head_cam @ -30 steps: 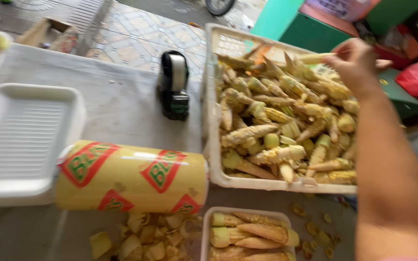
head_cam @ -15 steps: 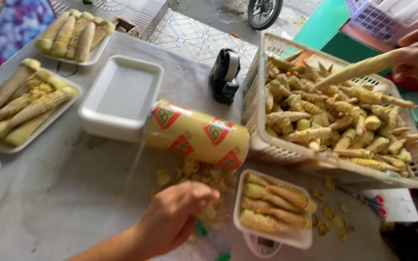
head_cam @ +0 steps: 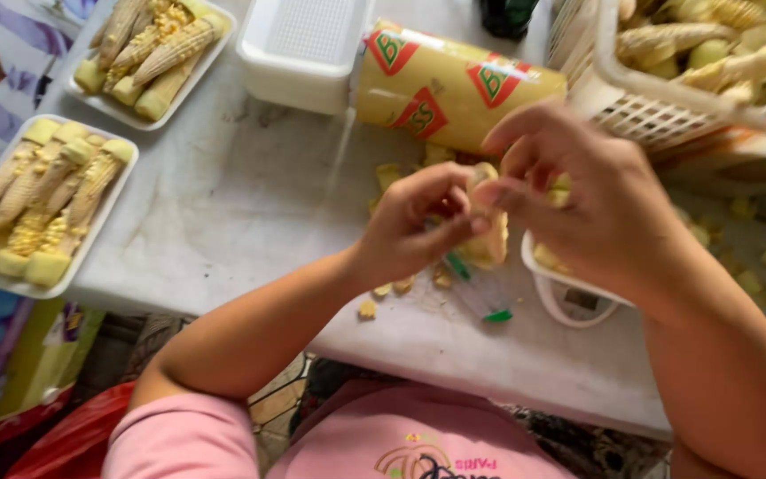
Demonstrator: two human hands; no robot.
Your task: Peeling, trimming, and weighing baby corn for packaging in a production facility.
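Note:
Both hands meet over the table's near edge. My left hand [head_cam: 418, 226] and my right hand [head_cam: 591, 200] pinch one pale yellow baby corn [head_cam: 488, 232] between their fingertips, held upright just above the table. Under my right hand sits a white tray [head_cam: 550, 270], mostly hidden, with some corn in it. A small tool with a green tip [head_cam: 476, 293] lies on the table below the corn. Yellow cut scraps [head_cam: 401, 284] lie scattered around it.
A yellow roll of wrap with red and green marks [head_cam: 454, 89] lies behind my hands. An empty white tray [head_cam: 308, 49] stands left of it. Two filled trays of corn [head_cam: 37, 204] [head_cam: 148, 53] sit at left. A white basket of corn [head_cam: 693, 62] fills the top right.
My right hand came down from the basket with a corn and my left hand rose to meet it. The camera tilted down and closer to the table.

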